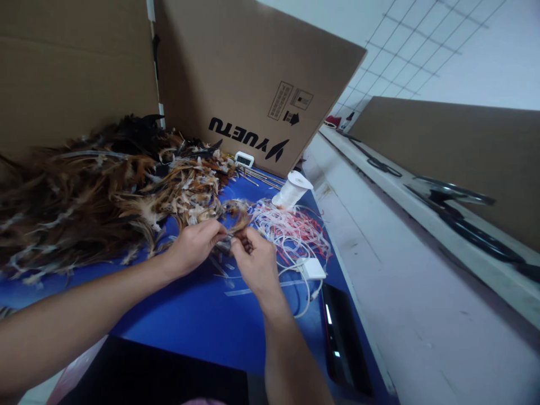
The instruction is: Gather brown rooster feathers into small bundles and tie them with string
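I had the left hand (196, 244) and right hand (257, 261) close together, each grip pinched on a small feather tuft (241, 220) over the blue surface (189, 323). Just beyond — to the left — I saw a big feather pile (84, 202); to the right, a pink-and-white tangle (297, 230) beside a white spool (291, 190). A cardboard panel (248, 62) stood behind.

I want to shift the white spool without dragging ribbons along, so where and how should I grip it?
Probably by its top rim, from above, with your right hand, the nearer one. The spool stands upright with that rim uncovered, while ribbons crowd its near side and the box rises behind it.
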The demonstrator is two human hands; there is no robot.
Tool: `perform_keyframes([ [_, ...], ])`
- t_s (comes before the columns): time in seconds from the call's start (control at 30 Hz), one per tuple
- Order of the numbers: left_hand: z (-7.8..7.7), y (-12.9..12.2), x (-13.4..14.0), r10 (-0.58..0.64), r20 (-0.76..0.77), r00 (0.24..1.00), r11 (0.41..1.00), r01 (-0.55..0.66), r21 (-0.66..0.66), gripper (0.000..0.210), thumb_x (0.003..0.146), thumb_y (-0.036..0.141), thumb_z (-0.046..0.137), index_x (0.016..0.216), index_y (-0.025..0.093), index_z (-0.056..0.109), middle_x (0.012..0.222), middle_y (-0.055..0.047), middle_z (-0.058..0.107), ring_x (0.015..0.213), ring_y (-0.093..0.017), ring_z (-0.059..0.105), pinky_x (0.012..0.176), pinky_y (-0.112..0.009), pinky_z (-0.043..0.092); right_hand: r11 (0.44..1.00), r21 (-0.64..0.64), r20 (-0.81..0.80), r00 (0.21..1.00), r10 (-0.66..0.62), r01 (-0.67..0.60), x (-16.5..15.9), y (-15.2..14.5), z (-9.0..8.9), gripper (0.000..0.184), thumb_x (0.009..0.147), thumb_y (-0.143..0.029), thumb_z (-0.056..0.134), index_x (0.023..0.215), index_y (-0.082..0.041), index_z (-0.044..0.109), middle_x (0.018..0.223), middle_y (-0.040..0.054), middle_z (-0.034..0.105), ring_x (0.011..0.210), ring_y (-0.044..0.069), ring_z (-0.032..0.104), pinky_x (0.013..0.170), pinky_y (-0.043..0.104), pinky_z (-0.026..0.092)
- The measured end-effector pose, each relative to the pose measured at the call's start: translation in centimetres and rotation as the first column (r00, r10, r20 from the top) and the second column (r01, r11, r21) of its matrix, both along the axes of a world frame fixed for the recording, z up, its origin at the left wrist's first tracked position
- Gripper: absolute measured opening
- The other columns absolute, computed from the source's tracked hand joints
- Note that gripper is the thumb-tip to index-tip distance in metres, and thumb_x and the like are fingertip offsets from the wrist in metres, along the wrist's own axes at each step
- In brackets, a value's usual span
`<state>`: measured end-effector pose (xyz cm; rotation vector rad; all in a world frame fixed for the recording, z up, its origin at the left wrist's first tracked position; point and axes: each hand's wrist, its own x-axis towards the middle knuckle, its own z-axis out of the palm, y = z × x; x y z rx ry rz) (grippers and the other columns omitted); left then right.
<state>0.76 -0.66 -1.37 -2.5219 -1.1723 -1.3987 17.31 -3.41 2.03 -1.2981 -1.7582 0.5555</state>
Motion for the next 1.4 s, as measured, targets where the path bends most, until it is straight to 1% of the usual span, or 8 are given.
perform_keyframes([
  [0.57, 0.4, -0.2, 0.1, -0.007, -0.081, 0.997, 1.0, 0.006, -0.01, 0.017, 0.093, 0.017, 0.044, 0.079, 0.018, 0.053, 0.069, 0.0, 0.055, 0.063, -0.013, 0.056, 0.06, -0.022, 0.042, 1.0, 0.004, -0.073, 0.997, 0.011, -0.011, -0.2, 0.0, -0.2, 0.011, 0.083, -0.024, 0.055, 0.075, -0.021, 0.06, 0.063, -0.003, 0.062, 0.058, 0.013, 0.059, 0.058, 0.024, 0.044],
  [0.7, 0.9, -0.3, 0.2, -0.036, 0.039, 0.999, 0.991, 0.041, -0.13, 0.015, 0.091, 0.017, 0.047, 0.076, 0.017, 0.053, 0.067, 0.001, 0.054, 0.061, -0.012, 0.053, 0.057, -0.022, 0.04, 0.999, -0.02, -0.211, 0.977, 0.033, -0.038, -0.2, 0.0, -0.1, 0.01, 0.085, -0.028, 0.057, 0.081, -0.021, 0.063, 0.066, -0.0025, 0.064, 0.06, 0.013, 0.062, 0.061, 0.025, 0.048],
  [0.8, 1.2, -0.3, 0.4, -0.026, 0.208, 0.978, 0.942, 0.094, -0.321, 0.017, 0.088, 0.022, 0.052, 0.072, 0.018, 0.051, 0.06, 0.004, 0.05, 0.054, -0.01, 0.048, 0.052, -0.022, 0.038, 1.0, 0.005, -0.335, 0.942, -0.017, 0.02, 0.1, 0.1, 0.4, 0.014, 0.085, -0.033, 0.059, 0.089, -0.02, 0.064, 0.074, -0.0002, 0.067, 0.066, 0.014, 0.064, 0.064, 0.027, 0.051],
  [0.9, 1.3, -0.1, 0.5, -0.031, 0.475, 0.88, 0.807, 0.303, -0.508, 0.021, 0.089, 0.031, 0.052, 0.072, 0.019, 0.049, 0.056, 0.005, 0.049, 0.046, -0.009, 0.046, 0.046, -0.021, 0.039, 0.989, 0.044, -0.398, 0.911, -0.11, 0.139, 0.6, 0.2, 0.8, 0.016, 0.085, -0.034, 0.059, 0.092, -0.02, 0.065, 0.078, 0.0013, 0.067, 0.07, 0.015, 0.064, 0.065, 0.028, 0.052],
  [0.97, 1.4, 0.0, 0.6, -0.014, 0.653, 0.757, 0.696, 0.477, -0.537, 0.023, 0.087, 0.036, 0.056, 0.074, 0.019, 0.047, 0.056, 0.006, 0.05, 0.042, -0.008, 0.046, 0.041, -0.021, 0.041, 0.982, 0.066, -0.39, 0.911, -0.135, 0.174, 0.9, 0.3, 0.9, 0.014, 0.084, -0.031, 0.059, 0.09, -0.02, 0.065, 0.078, 0.0012, 0.067, 0.07, 0.015, 0.063, 0.066, 0.028, 0.051],
  [1.03, 1.6, 0.1, 0.7, 0.027, 0.762, 0.647, 0.631, 0.58, -0.515, 0.027, 0.082, 0.039, 0.063, 0.073, 0.019, 0.047, 0.057, 0.006, 0.051, 0.042, -0.008, 0.046, 0.038, -0.021, 0.042, 0.985, 0.083, -0.334, 0.936, -0.116, 0.151, 0.9, 0.4, 0.8, 0.009, 0.083, -0.026, 0.06, 0.087, -0.02, 0.065, 0.078, 0.0007, 0.067, 0.07, 0.014, 0.062, 0.065, 0.027, 0.051],
  [1.2, 2.3, 0.2, 0.8, 0.116, 0.878, 0.464, 0.548, 0.707, -0.446, 0.033, 0.073, 0.037, 0.074, 0.073, 0.018, 0.048, 0.055, 0.006, 0.052, 0.041, -0.007, 0.044, 0.035, -0.018, 0.041, 0.993, 0.11, -0.133, 0.99, 0.052, -0.037, 0.1, 0.0, 0.4, 0.01, 0.08, -0.014, 0.057, 0.081, -0.02, 0.065, 0.079, 0.0002, 0.066, 0.071, 0.013, 0.061, 0.066, 0.025, 0.048],
  [1.4, 2.5, 0.3, 0.5, 0.214, 0.928, 0.305, 0.504, 0.779, -0.373, 0.031, 0.073, 0.031, 0.075, 0.074, 0.017, 0.048, 0.058, 0.006, 0.053, 0.041, -0.004, 0.042, 0.037, -0.015, 0.037, 0.957, 0.081, 0.03, 0.96, 0.277, -0.279, -1.0, -0.8, -0.1, 0.017, 0.081, -0.009, 0.053, 0.085, -0.02, 0.065, 0.085, 0.0011, 0.064, 0.074, 0.013, 0.059, 0.068, 0.025, 0.049],
])
